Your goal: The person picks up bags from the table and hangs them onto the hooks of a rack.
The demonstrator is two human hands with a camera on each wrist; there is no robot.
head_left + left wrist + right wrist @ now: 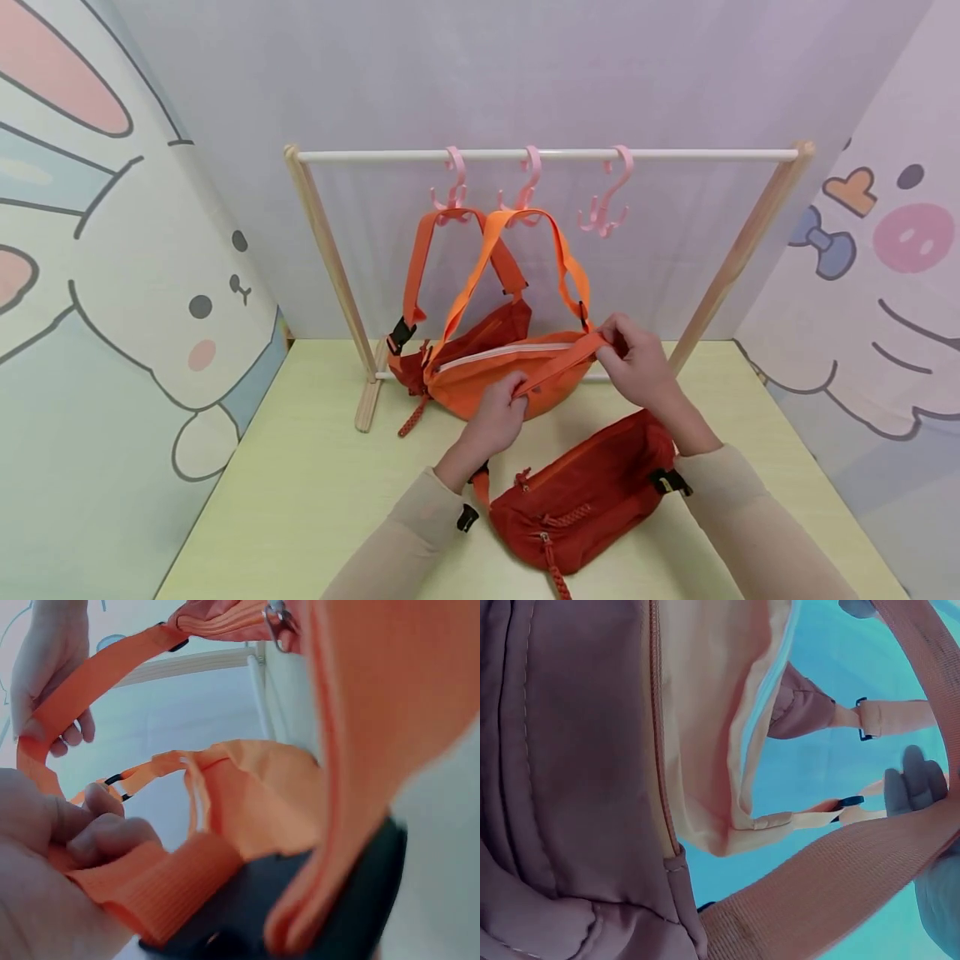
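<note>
A red waist bag point(585, 492) lies tilted on the table in front, below both hands. Its orange-red strap point(558, 369) stretches between my left hand point(497, 412) and my right hand point(637, 358). Curled left fingers grip the strap's lower part, next to a dark buckle point(225, 907) in the left wrist view. The right hand pinches the strap higher up, by the right end of an orange waist bag point(480, 379). That orange bag hangs by its strap from the middle pink hook point(527, 183). Behind it, a dark red bag point(502, 323) hangs from the left pink hook point(452, 179), partly hidden.
A white rail point(375, 156) on wooden legs point(731, 267) spans the back of the table. From it hangs a bare third pink hook point(611, 196) at the right. Panels with cartoon animals point(172, 292) stand on both sides of the pale table point(300, 500).
</note>
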